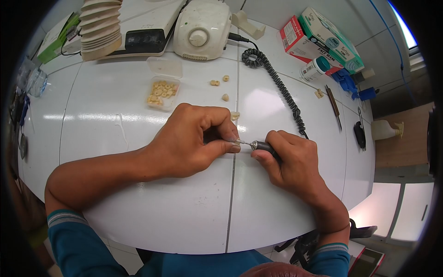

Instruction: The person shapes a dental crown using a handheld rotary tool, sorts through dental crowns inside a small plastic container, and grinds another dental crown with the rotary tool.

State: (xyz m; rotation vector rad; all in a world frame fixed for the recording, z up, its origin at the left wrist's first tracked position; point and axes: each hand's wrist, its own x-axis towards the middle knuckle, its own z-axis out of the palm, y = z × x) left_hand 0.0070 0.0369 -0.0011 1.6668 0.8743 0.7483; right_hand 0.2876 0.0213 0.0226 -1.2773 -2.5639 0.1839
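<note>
My left hand (187, 141) is closed in a pinch, thumb and forefinger around a small pale piece (237, 141) mostly hidden by the fingertips. My right hand (295, 159) grips a dark rotary handpiece (264, 147). Its thin metal bit (247, 143) points left and meets, or nearly meets, the pale piece; contact is too small to tell. Just beyond the left fingers lies a cream-coloured bit (235, 115). Farther back are several loose tooth-like pieces (215, 83), beside an open clear plastic box (176, 99) holding more of them.
A cream control unit (203, 30) with a dial stands at the back, a coiled black cord (281, 83) running right from it. A ribbed hose (100, 27) hangs at back left. Boxes (323, 39), a white bottle (313, 69) and a slim tool (333, 106) occupy the right side.
</note>
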